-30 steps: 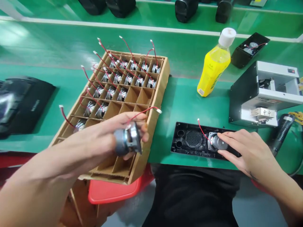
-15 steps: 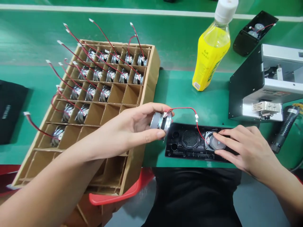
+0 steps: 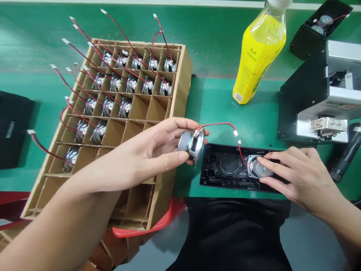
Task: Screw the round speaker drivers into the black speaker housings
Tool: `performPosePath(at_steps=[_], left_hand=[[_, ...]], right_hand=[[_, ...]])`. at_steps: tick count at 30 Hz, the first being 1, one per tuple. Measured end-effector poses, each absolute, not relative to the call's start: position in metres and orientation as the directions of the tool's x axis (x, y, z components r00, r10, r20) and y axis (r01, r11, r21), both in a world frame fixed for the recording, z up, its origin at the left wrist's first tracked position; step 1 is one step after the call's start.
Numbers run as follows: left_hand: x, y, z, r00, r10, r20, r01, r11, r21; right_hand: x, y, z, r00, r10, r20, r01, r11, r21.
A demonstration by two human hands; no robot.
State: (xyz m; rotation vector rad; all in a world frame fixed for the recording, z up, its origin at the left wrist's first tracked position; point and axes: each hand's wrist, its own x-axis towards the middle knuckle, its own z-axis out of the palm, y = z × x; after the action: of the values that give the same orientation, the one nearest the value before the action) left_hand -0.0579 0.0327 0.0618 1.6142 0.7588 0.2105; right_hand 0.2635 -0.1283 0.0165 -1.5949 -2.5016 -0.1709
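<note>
Along the front edge of the green bench (image 3: 211, 107), whose smooth top carries a soft sheen, I see a black rectangular panel (image 3: 218, 178) of moulded plastic, mostly matt; the round silver-grey speaker (image 3: 260, 170) in it looks like smooth, shiny metal. The brown partitioned box (image 3: 182, 81) overhanging that edge is dull cardboard. Farther back, the yellow-and-clear bottle (image 3: 258, 62) looks glossy plastic.

A glossy green worktop (image 3: 211, 107), crossed at its far side by a straight whitish strip (image 3: 169, 4), catches pale light — below lies smooth grey-blue floor (image 3: 304, 241) beside a rounded red plastic surface (image 3: 166, 220).
</note>
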Motion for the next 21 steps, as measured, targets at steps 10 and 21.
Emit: performPosePath(at_steps=[10, 21], left_hand=[[-0.06, 0.034, 0.059, 0.763, 0.586, -0.271, 0.378, -0.065, 0.924], [-0.055, 0.014, 0.069, 0.785, 0.586, -0.203, 0.346, -0.141, 0.928]], right_hand=[[0.265, -0.133, 0.017, -0.43, 0.876, 0.219, 0.902, 0.428, 0.059], [0.229, -0.125, 0.028, -0.33, 0.869, 0.369, 0.937, 0.35, 0.013]])
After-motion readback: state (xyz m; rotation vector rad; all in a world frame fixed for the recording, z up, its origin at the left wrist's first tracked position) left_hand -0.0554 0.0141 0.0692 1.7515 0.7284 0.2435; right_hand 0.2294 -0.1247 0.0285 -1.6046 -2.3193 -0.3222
